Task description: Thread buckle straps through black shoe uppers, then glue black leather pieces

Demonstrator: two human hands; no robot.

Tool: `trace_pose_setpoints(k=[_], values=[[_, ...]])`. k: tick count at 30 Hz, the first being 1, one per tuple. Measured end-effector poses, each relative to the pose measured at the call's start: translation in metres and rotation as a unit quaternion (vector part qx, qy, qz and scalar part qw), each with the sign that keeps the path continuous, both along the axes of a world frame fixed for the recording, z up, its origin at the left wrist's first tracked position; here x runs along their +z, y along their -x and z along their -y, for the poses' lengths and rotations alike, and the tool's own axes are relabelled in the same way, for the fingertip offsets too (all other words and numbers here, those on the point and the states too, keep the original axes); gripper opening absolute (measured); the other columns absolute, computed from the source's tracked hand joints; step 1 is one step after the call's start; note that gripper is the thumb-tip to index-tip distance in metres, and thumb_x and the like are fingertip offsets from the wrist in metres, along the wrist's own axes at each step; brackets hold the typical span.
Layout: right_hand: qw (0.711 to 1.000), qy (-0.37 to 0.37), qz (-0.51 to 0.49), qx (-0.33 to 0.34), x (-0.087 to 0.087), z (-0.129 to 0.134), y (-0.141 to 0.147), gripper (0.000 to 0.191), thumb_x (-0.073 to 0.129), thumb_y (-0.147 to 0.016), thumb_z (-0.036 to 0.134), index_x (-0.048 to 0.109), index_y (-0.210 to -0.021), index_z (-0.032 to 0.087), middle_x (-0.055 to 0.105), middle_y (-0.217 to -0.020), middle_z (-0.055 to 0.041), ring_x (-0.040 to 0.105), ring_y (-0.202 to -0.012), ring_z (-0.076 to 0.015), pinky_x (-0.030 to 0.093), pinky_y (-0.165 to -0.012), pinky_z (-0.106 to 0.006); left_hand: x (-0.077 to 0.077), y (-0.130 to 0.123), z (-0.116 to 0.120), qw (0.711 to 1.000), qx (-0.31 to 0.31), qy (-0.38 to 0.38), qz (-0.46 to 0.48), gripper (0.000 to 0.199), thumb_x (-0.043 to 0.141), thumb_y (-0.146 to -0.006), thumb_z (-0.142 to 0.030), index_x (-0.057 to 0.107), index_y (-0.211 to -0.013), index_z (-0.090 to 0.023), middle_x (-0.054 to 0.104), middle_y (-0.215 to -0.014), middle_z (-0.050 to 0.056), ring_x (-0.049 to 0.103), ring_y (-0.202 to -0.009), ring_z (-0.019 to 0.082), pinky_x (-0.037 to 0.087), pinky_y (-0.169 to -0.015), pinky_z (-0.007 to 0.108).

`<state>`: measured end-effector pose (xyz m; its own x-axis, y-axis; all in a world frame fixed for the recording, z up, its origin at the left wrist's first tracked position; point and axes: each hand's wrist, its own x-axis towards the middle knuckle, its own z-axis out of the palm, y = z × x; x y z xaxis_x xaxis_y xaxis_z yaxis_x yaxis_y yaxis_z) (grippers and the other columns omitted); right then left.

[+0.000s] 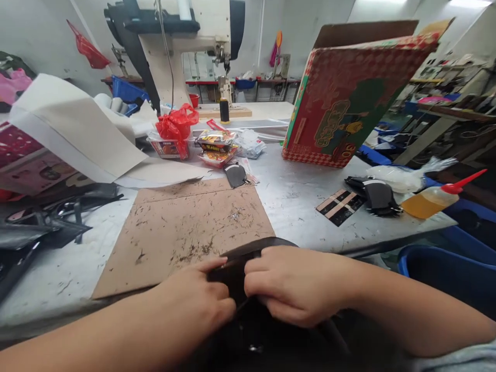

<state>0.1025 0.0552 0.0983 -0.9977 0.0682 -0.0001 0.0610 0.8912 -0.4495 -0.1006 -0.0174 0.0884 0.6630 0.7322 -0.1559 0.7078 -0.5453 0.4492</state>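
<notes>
A dark, black leather-like piece with a curved upper edge fills the bottom middle, below the table's near edge. My left hand grips it from the left, fingers curled, with the index finger stretched along its edge. From the right, my right hand pinches the same piece, knuckles up and fingertips hidden. Just beyond both hands lies a flat cardboard sheet strewn with dark scraps. What sits inside the folds of the black piece is too dark to make out.
A sewing machine stands behind. On the right are a red carton, black cut pieces and a bottle of amber liquid. Snack packs and a thread spool sit mid-table; white sheets and black scraps lie left.
</notes>
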Motion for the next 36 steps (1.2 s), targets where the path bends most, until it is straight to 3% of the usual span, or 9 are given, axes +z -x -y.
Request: trace_pose_setpoints(k=[2, 4, 7, 11, 13, 16, 21, 28, 36], values=[[0.998, -0.063, -0.004, -0.030, -0.001, 0.001, 0.001, 0.012, 0.053, -0.077, 0.009, 0.062, -0.083, 0.015, 0.062, -0.080, -0.0050, 0.052, -0.069, -0.0180, 0.036, -0.066, -0.031, 0.004, 0.003, 0.003, 0.999, -0.034, -0.004, -0.023, 0.028, 0.048, -0.072, -0.004, 0.064, -0.080, -0.026, 0.066, -0.069, -0.005, 0.062, -0.069, 0.015, 0.012, -0.112, 0.039], [0.993, -0.101, -0.021, -0.058, -0.004, 0.003, 0.002, 0.014, 0.051, -0.080, 0.008, 0.062, -0.081, 0.016, 0.061, -0.080, -0.0050, 0.051, -0.074, -0.0191, 0.035, -0.071, -0.033, 0.011, 0.003, 0.004, 0.999, -0.007, -0.023, -0.033, 0.029, 0.045, -0.076, -0.005, 0.063, -0.085, -0.026, 0.065, -0.072, -0.005, 0.062, -0.071, 0.014, 0.004, -0.112, 0.044], [0.988, -0.116, -0.032, -0.101, -0.010, 0.008, 0.003, 0.013, 0.050, -0.085, 0.010, 0.062, -0.083, 0.016, 0.059, -0.081, -0.0047, 0.049, -0.076, -0.0189, 0.032, -0.075, -0.034, 0.021, -0.003, 0.005, 0.997, 0.058, -0.056, -0.015, 0.013, 0.053, -0.078, -0.017, 0.062, -0.073, -0.024, 0.066, -0.080, -0.004, 0.062, -0.081, 0.016, 0.013, -0.111, 0.042], [0.979, -0.047, -0.096, -0.173, -0.026, 0.015, 0.006, 0.017, 0.051, -0.086, 0.013, 0.057, -0.101, 0.018, 0.059, -0.085, -0.0027, 0.048, -0.081, -0.0180, 0.030, -0.077, -0.033, 0.024, -0.013, 0.006, 0.990, 0.100, -0.099, 0.015, 0.018, 0.047, -0.083, -0.017, 0.063, -0.082, -0.026, 0.067, -0.077, -0.005, 0.061, -0.078, 0.015, 0.024, -0.105, 0.041], [0.967, -0.006, -0.144, -0.209, -0.033, 0.014, 0.007, 0.017, 0.048, -0.084, 0.009, 0.058, -0.095, 0.019, 0.058, -0.083, -0.0016, 0.048, -0.080, -0.0168, 0.029, -0.077, -0.033, 0.026, -0.017, 0.005, 0.989, 0.114, -0.093, 0.025, 0.028, 0.041, -0.084, -0.011, 0.062, -0.088, -0.029, 0.067, -0.076, -0.006, 0.061, -0.073, 0.014, 0.026, -0.103, 0.041], [0.954, 0.046, -0.195, -0.224, -0.035, 0.008, 0.006, 0.020, 0.043, -0.075, 0.006, 0.058, -0.078, 0.018, 0.057, -0.081, -0.0018, 0.049, -0.078, -0.0162, 0.027, -0.078, -0.035, 0.032, -0.020, 0.001, 0.991, 0.111, -0.060, 0.034, 0.021, 0.044, -0.085, -0.015, 0.061, -0.080, -0.026, 0.066, -0.074, -0.007, 0.061, -0.073, 0.012, 0.025, -0.105, 0.038], [0.932, 0.176, -0.235, -0.211, -0.028, 0.000, -0.001, 0.028, 0.034, -0.072, 0.014, 0.062, -0.077, 0.018, 0.058, -0.083, -0.0031, 0.052, -0.081, -0.0181, 0.027, -0.080, -0.039, 0.036, -0.017, -0.005, 0.993, 0.113, -0.027, 0.024, 0.018, 0.046, -0.086, -0.019, 0.062, -0.087, -0.027, 0.068, -0.083, -0.006, 0.061, -0.085, 0.015, 0.028, -0.103, 0.037], [0.935, 0.210, -0.171, -0.228, -0.024, 0.001, 0.001, 0.033, 0.028, -0.088, 0.027, 0.057, -0.074, 0.018, 0.056, -0.082, -0.0033, 0.050, -0.078, -0.0182, 0.025, -0.080, -0.040, 0.015, -0.008, -0.006, 0.984, 0.174, -0.004, 0.049, 0.014, 0.048, -0.086, -0.027, 0.062, -0.085, -0.024, 0.067, -0.080, -0.005, 0.060, -0.083, 0.016, 0.024, -0.104, 0.042], [0.933, 0.246, -0.145, -0.220, -0.022, -0.002, 0.003, 0.032, 0.030, -0.088, 0.029, 0.057, -0.076, 0.017, 0.057, -0.082, -0.0034, 0.050, -0.080, -0.0181, 0.027, -0.081, -0.038, 0.011, -0.006, -0.009, 0.982, 0.167, 0.001, 0.089, 0.015, 0.047, -0.086, -0.025, 0.062, -0.085, -0.026, 0.067, -0.081, -0.005, 0.059, -0.079, 0.015, 0.031, -0.093, 0.036]])
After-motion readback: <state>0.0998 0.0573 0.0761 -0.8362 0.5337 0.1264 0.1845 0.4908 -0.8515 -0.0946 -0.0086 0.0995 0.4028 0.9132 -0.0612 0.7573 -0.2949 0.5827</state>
